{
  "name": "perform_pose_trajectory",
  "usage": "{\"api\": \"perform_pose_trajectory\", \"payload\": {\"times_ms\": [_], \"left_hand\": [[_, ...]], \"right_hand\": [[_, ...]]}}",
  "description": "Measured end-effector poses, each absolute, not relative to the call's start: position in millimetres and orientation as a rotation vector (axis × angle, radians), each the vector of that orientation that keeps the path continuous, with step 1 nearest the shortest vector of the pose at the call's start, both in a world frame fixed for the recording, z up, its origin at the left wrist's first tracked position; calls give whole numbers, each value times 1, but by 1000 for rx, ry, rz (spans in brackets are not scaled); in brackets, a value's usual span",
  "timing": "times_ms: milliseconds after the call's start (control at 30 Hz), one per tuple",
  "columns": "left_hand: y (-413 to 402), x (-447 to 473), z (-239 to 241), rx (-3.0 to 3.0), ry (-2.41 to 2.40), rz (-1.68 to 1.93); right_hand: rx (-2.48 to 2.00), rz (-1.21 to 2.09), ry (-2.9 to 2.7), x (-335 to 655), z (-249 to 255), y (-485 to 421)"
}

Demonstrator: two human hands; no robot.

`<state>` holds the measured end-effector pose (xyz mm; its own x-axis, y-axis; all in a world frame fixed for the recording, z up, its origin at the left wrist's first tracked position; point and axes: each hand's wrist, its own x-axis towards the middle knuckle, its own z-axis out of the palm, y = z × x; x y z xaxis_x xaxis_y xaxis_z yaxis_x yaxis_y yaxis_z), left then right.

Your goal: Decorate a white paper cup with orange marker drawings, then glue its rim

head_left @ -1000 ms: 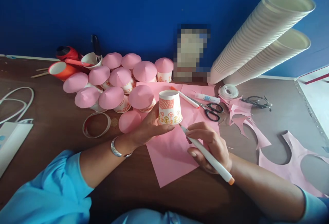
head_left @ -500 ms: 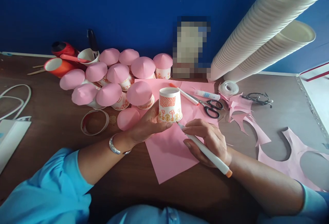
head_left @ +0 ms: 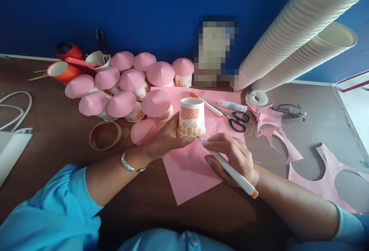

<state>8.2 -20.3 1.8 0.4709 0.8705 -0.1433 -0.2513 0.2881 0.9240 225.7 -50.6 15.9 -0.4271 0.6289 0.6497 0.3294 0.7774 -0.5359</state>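
My left hand is closed around a white paper cup, held upside down above the pink paper. A red cross-hatched patch and a row of red and ochre flowers are drawn on its side. My right hand grips a white marker with an orange end cap, its tip close to the cup's lower rim; whether it touches I cannot tell. Beneath both hands lies a pink paper sheet. Several decorated cups with pink paper cones on top stand to the left.
Black-handled scissors, a glue stick and a red-tipped marker lie behind the cup. Tall stacks of cups lean at right, near tape and paper scraps. A tape roll lies left.
The cup has turned slightly in my left hand, its drawn flowers shifting to the right. My right hand and the marker have barely moved. The view has shifted a little.
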Motion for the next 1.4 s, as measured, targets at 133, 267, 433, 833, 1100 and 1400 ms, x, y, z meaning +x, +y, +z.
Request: {"api": "perform_pose_trajectory", "payload": {"times_ms": [133, 267, 433, 833, 1100, 1400], "left_hand": [[-21, 7, 1, 1008, 757, 839], [-21, 6, 1, 999, 729, 837], [-19, 8, 3, 1000, 742, 834], [-20, 7, 1, 1009, 704, 837], [-19, 7, 1, 1013, 728, 838], [-19, 7, 0, 1018, 687, 859]], "right_hand": [[-730, 397, -2049, 226, 15, -50], [-725, 377, -2054, 225, 15, -49], [-733, 372, -2058, 225, 14, -49], [-751, 370, -2068, 225, 16, -50], [-752, 378, -2069, 225, 16, -51], [-725, 371, -2072, 225, 17, -50]]}}
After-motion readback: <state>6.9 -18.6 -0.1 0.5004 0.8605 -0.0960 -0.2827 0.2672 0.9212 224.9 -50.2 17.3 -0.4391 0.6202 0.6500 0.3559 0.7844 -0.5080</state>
